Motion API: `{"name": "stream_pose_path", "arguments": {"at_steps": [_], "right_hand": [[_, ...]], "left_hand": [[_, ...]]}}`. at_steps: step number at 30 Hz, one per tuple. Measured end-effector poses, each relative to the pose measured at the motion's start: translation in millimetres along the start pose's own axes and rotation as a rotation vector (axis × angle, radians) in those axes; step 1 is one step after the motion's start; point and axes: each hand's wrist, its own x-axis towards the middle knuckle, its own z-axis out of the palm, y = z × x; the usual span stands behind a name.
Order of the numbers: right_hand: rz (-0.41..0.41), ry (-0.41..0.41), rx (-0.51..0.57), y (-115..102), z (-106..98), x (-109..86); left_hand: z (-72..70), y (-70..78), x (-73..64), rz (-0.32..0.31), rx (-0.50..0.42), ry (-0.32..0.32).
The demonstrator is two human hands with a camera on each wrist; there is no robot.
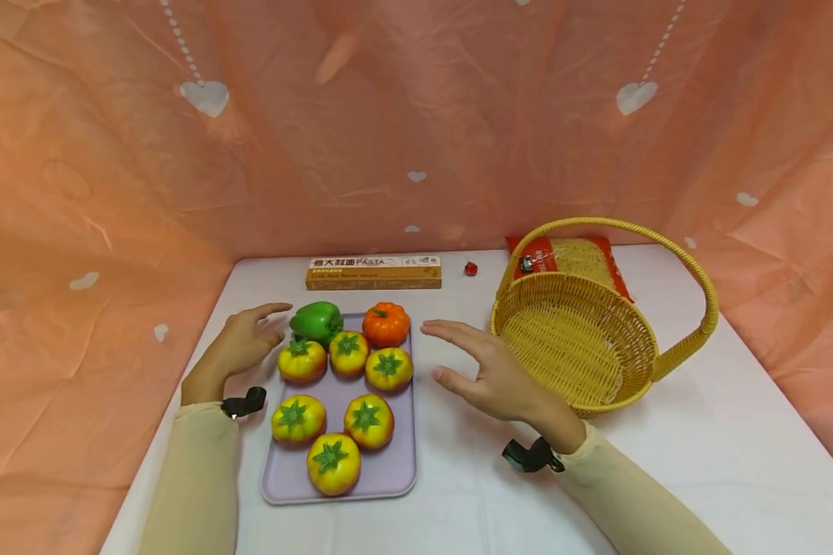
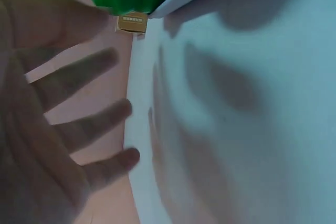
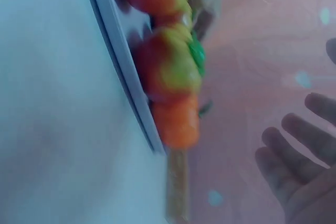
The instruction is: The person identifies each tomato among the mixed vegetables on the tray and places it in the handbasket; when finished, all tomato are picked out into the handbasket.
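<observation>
My left hand (image 1: pixel 244 339) hovers at the left of a lilac tray (image 1: pixel 406 455), fingers extended and nothing in them. Closest to it is a green bell pepper (image 1: pixel 317 322) on the tray's back left corner. On the tray's other side, my right hand (image 1: pixel 489 371) is held with loosely straight fingers, apart from the tray and holding nothing. A small orange pumpkin (image 1: pixel 386 324) sits at the back right of the tray. Several yellow-red round fruits (image 1: pixel 333 463) with green star-shaped leaf tops fill the rest. In the right wrist view the fingers (image 3: pixel 299 156) are spread.
Right of the right hand stands a yellow wicker basket (image 1: pixel 562 354) with a tall handle. Behind it lies a red pasta bag (image 1: pixel 579 258). A brown and white pasta box (image 1: pixel 373 273) and a tiny red item (image 1: pixel 470 268) lie near the pink curtain (image 1: pixel 416 116).
</observation>
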Motion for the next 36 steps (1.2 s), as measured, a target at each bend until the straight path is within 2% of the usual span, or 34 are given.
{"name": "stream_pose_path", "arguments": {"at_steps": [6,9,12,19,25,31,36], "right_hand": [[0.063,-0.091,0.127,12.0,38.2,23.4],[0.062,-0.125,0.141,19.3,53.4,29.8],[0.065,-0.133,0.111,24.9,61.7,29.9],[0.113,-0.118,0.081,33.3,64.5,22.6],[0.098,-0.176,0.068,36.2,61.7,23.6],[0.106,-0.215,0.059,34.8,62.8,27.1],[0.101,-0.225,0.051,34.3,63.8,27.3]], "left_hand": [[5.3,-4.2,9.4,0.038,0.017,-0.074],[8.7,-5.2,11.1,0.048,0.017,-0.081],[11.7,-4.2,12.7,0.059,-0.002,-0.094],[14.8,-0.5,19.8,0.069,0.011,-0.109],[9.0,-3.7,19.5,0.078,0.072,-0.127],[1.2,-5.5,9.6,0.018,0.081,-0.176],[-0.4,-3.6,8.3,-0.009,0.079,-0.183]]}}
